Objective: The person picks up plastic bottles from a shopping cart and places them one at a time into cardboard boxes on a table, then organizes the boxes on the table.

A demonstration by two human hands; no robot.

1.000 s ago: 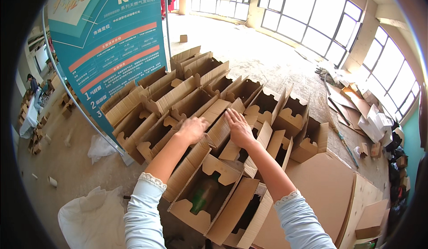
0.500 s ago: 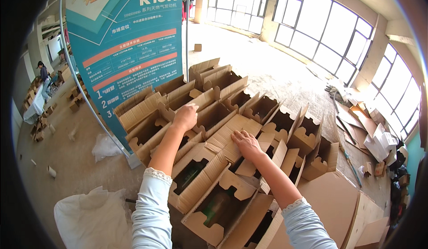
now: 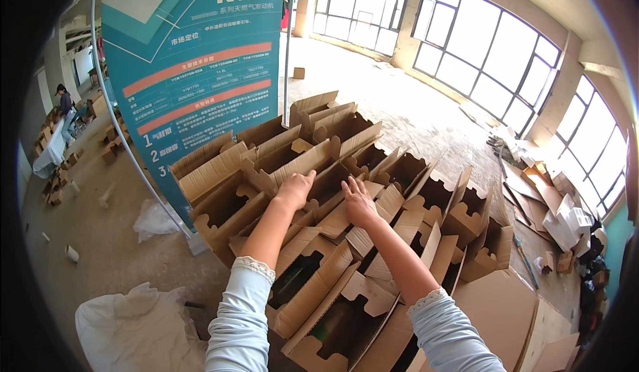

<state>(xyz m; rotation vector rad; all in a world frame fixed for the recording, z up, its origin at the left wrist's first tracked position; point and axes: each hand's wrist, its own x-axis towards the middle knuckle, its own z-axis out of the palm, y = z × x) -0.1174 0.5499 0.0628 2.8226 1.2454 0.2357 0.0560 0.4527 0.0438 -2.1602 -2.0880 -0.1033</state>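
Observation:
Rows of open brown cardboard cartons (image 3: 219,229) stand close together in front of me, their notched flaps raised or folded over. My left hand (image 3: 296,189) is closed at the edge of a carton flap (image 3: 303,162) near the middle of the rows. Just to its right, my right hand (image 3: 359,203) has its fingers apart and touches the folded flaps of the neighbouring carton. Its fingertips reach toward that carton's opening. Dark green glass shows through the cut-out of a nearer carton (image 3: 297,275); what lies deeper inside is hard to make out.
A tall teal banner (image 3: 200,59) in a metal frame stands behind the cartons at left. Flat cardboard sheets (image 3: 496,312) lie at right, with scrap cardboard (image 3: 532,199) beyond. A white cloth-like cover (image 3: 140,329) is at lower left. Another person (image 3: 65,109) is far left.
My right hand has moved forward off the flat folded flaps to the far edge, and those flaps now stand partly raised. My left hand has shifted slightly right and nearer me.

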